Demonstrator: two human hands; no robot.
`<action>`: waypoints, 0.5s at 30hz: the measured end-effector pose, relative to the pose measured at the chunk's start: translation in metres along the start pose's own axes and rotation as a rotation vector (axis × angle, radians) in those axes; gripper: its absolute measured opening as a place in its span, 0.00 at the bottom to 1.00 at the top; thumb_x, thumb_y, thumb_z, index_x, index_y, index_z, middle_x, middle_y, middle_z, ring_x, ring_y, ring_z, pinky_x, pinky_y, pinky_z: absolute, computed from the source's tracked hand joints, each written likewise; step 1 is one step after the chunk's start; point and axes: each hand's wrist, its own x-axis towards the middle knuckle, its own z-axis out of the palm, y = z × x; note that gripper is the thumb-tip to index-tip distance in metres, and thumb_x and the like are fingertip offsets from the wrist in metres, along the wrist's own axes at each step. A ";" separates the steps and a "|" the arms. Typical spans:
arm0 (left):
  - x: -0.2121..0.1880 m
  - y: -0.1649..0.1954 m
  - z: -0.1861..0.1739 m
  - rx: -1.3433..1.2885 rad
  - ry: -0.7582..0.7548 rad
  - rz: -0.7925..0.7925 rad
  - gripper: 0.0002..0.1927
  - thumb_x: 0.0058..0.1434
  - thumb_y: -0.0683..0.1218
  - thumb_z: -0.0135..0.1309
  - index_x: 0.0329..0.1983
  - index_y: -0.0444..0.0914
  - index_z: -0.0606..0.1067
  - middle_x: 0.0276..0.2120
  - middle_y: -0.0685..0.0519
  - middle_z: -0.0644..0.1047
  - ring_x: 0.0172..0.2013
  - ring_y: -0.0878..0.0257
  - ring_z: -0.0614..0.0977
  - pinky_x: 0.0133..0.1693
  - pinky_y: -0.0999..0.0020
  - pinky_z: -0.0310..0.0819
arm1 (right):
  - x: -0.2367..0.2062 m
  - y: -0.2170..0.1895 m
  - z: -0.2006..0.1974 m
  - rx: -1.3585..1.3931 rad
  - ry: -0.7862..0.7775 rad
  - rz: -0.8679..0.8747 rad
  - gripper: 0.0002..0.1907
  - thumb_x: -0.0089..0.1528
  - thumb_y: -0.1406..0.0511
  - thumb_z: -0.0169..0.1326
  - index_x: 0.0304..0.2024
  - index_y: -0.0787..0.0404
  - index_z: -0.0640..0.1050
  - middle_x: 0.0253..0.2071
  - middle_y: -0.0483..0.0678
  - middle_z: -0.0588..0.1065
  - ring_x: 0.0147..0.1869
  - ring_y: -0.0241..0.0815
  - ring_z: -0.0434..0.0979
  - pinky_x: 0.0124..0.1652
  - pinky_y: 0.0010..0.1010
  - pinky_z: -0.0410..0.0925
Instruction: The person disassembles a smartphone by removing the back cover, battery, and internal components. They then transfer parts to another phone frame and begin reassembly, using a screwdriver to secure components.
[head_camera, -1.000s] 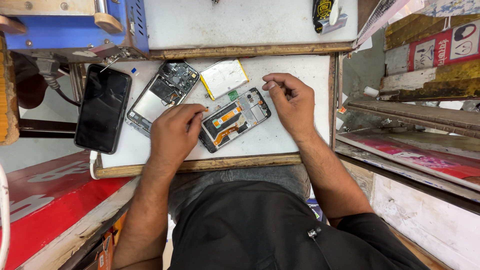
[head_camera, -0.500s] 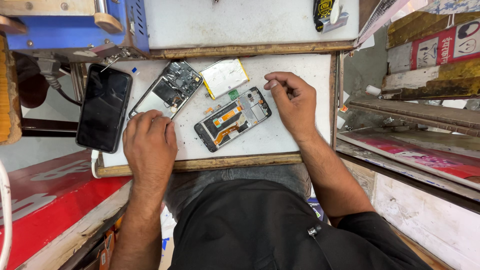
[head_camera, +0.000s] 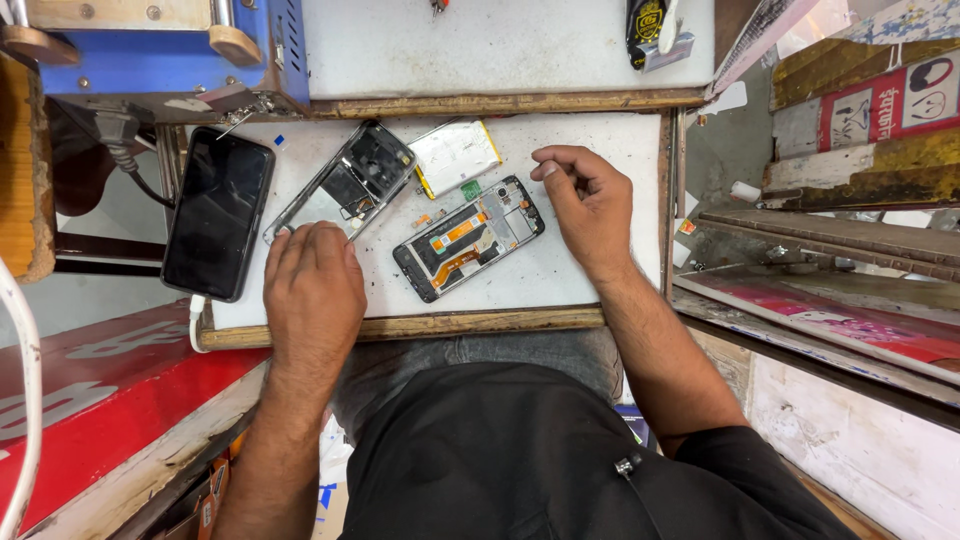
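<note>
**Phone lies opened on the bench, parts spread out, both hands resting beside it**

The left hand (head_camera: 313, 290) lies palm down on the white work board (head_camera: 590, 265), fingers together and slightly curled, their tips touching the lower end of the detached phone back housing (head_camera: 345, 180); it grips nothing. The right hand (head_camera: 590, 205) rests at the right side of the board with its fingers curled inward and thumb and forefinger drawn close together; whether something tiny sits between them is too small to tell. It lies just beside the upper end of the opened phone body (head_camera: 468, 238), not touching it.

As for progress, the disassembly looks well advanced. The phone body lies face down in the middle of the board, between the two hands, with its circuit board, orange flex cable and metal shields exposed. The back housing is off and lies tilted to the upper left. A flat pouch battery (head_camera: 455, 155) with a yellow edge lies apart, above the phone body, and so seems already lifted out. A small green part (head_camera: 470, 189) sits between battery and body. What seems left, judging from this, is work on the exposed internals and then reassembly.

A second, intact black phone (head_camera: 215, 210) lies at the board's left edge, screen dark, with a white cable (head_camera: 193, 310) at its lower end. The board is scuffed and has a wooden frame (head_camera: 400, 325). Beyond it stands a blue machine (head_camera: 170, 50) at upper left, a red surface (head_camera: 90, 390) at lower left, and stacked planks and printed boxes at right in a cramped workshop.
</note>
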 end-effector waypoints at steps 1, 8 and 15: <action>0.001 0.002 -0.003 -0.009 -0.018 -0.016 0.08 0.69 0.41 0.56 0.47 0.31 0.73 0.44 0.41 0.81 0.51 0.47 0.82 0.64 0.47 0.69 | 0.000 0.000 -0.001 0.000 0.002 0.002 0.09 0.70 0.70 0.54 0.51 0.64 0.81 0.39 0.45 0.81 0.35 0.25 0.71 0.37 0.18 0.68; 0.010 0.014 -0.027 -0.108 0.106 0.009 0.04 0.74 0.39 0.52 0.47 0.33 0.70 0.40 0.43 0.81 0.43 0.46 0.84 0.58 0.47 0.74 | -0.002 0.001 -0.007 0.030 0.001 -0.014 0.09 0.70 0.70 0.54 0.51 0.64 0.81 0.39 0.45 0.81 0.35 0.25 0.70 0.36 0.17 0.67; 0.019 0.010 -0.024 -0.428 0.120 -0.128 0.05 0.77 0.39 0.50 0.48 0.31 0.68 0.39 0.44 0.83 0.38 0.50 0.87 0.36 0.59 0.79 | -0.002 -0.001 -0.004 -0.036 -0.087 -0.001 0.09 0.69 0.70 0.54 0.51 0.63 0.81 0.39 0.44 0.82 0.32 0.24 0.71 0.31 0.16 0.67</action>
